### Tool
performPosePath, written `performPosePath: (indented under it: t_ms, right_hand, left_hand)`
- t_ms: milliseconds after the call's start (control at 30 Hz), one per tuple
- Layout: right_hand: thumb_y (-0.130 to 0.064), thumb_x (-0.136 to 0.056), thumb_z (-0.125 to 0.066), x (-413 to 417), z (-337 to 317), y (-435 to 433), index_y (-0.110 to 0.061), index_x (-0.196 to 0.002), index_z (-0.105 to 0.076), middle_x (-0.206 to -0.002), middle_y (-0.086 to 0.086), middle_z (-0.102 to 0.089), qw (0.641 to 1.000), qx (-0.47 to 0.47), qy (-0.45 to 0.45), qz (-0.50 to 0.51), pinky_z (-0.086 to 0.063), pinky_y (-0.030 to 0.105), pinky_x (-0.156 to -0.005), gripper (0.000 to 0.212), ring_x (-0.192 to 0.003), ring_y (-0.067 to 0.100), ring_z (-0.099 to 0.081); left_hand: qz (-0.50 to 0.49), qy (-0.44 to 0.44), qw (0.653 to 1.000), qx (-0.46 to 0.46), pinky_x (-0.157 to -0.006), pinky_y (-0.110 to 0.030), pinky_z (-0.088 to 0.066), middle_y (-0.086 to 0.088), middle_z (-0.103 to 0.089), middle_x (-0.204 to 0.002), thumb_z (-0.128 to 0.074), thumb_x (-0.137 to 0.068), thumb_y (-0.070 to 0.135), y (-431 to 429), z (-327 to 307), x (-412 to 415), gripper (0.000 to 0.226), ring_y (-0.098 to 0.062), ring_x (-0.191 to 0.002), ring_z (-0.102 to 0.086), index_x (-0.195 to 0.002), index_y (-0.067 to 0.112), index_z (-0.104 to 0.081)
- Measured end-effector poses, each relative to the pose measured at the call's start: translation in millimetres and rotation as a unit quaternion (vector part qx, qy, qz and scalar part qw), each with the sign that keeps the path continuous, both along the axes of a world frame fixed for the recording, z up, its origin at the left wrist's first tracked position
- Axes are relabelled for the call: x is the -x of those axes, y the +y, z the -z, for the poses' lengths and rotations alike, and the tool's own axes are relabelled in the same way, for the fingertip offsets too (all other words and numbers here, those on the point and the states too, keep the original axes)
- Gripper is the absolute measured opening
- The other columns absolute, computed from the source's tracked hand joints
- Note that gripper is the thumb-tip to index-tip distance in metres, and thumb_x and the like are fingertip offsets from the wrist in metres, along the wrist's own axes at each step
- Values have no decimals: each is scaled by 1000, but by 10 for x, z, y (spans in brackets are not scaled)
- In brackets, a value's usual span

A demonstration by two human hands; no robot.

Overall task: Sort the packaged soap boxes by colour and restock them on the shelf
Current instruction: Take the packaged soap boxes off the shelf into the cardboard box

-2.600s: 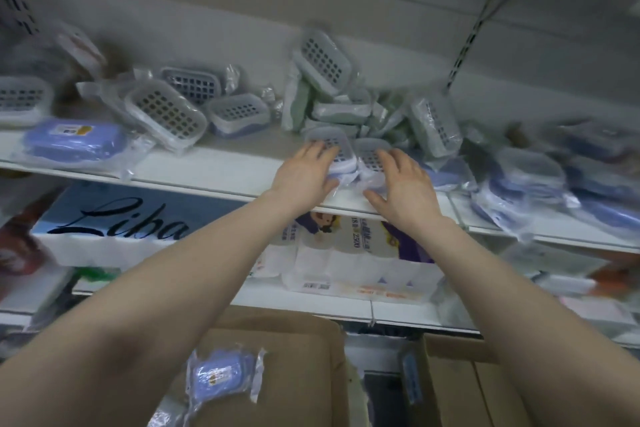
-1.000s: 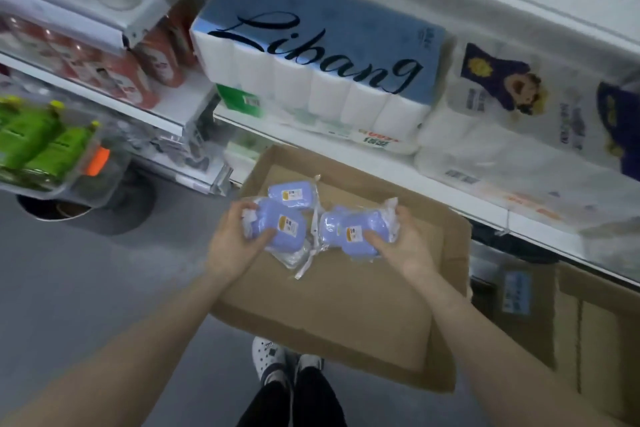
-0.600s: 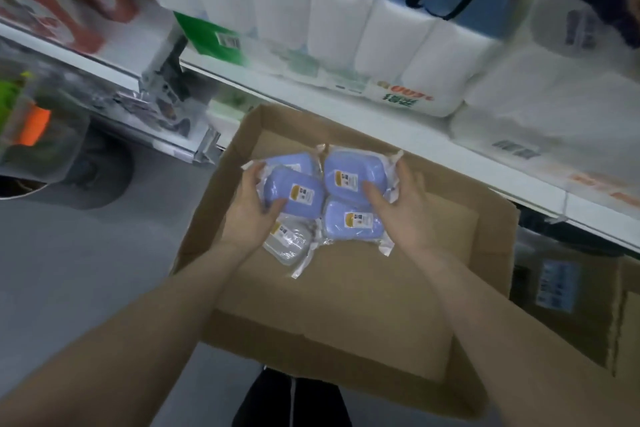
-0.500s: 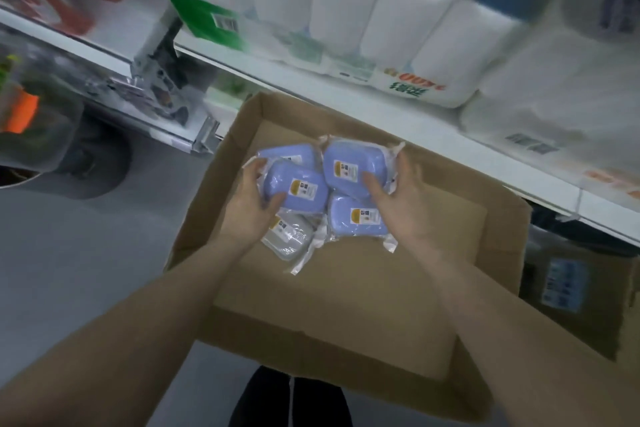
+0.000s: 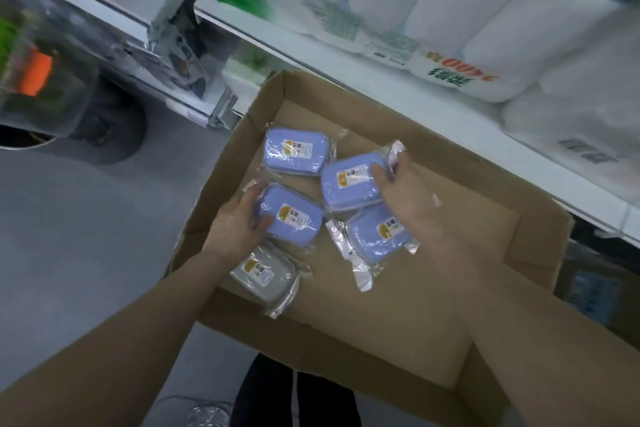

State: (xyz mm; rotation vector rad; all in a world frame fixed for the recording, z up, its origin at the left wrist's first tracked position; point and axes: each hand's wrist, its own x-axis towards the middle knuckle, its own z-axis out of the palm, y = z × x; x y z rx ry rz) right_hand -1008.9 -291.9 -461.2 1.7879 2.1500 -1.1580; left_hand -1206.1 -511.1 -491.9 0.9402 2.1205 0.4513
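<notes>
Several plastic-wrapped soap boxes lie inside an open cardboard carton (image 5: 398, 322) on the floor. My left hand (image 5: 239, 222) grips a blue soap box (image 5: 292, 217) by its left end. My right hand (image 5: 412, 204) holds another blue soap box (image 5: 349, 184), thumb on its top; a third blue box (image 5: 377, 232) sits just under that palm. A fourth blue box (image 5: 296, 152) lies untouched at the carton's far side. A grey soap box (image 5: 263, 276) rests below my left wrist.
A white shelf edge (image 5: 415, 104) runs above the carton, loaded with packs of white paper rolls (image 5: 433, 10). Grey floor (image 5: 86, 236) spreads to the left. A second cardboard box (image 5: 595, 291) stands at the right. My dark trouser legs (image 5: 294, 395) show below the carton.
I turned from the upper shelf down to the carton. Since half a second ago the blue boxes in my hands have drawn slightly apart, and the view has moved closer.
</notes>
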Motion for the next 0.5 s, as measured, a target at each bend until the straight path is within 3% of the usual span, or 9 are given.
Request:
performPosePath:
  t_ms: [133, 233, 367, 500]
  right_hand:
    - [-51, -99, -41, 54, 60, 0, -5, -130, -46, -121, 19, -59, 965, -143, -173, -136, -34, 43, -96, 56, -116, 37, -48]
    - [-57, -97, -40, -8, 7, 3, -3, -130, -47, -125, 20, -56, 932, -207, -238, -180, -33, 43, -96, 64, -116, 37, -46]
    - [-51, -97, -44, -108, -190, 19, -1, -139, -40, -128, 20, -52, 928, -225, -226, -192, -36, 44, -97, 65, -117, 38, -48]
    - [-37, -90, -62, -160, -603, -12, -2, -127, -55, -114, 20, -62, 917, -265, -176, -242, -47, 46, -87, 51, -101, 38, -59]
  left_hand:
    - [17, 69, 997, 14, -102, -49, -41, -16, -44, -140, -68, -86, 29, 81, 21, -2, 69, -39, -120, -47, -146, 26, -34]
    - [50, 121, 991, -4, -109, -47, -34, -15, -41, -144, -68, -86, 28, 194, -102, -19, 66, -37, -128, -41, -145, 20, -38]
    - [86, 149, 985, -27, -110, -44, -33, -14, -42, -144, -66, -89, 28, 334, -347, -21, 62, -35, -130, -41, -144, 16, -41]
    - [123, 183, 974, -43, -108, -43, -35, -15, -48, -138, -66, -89, 25, 470, -720, -25, 56, -36, -125, -46, -140, 14, -47]
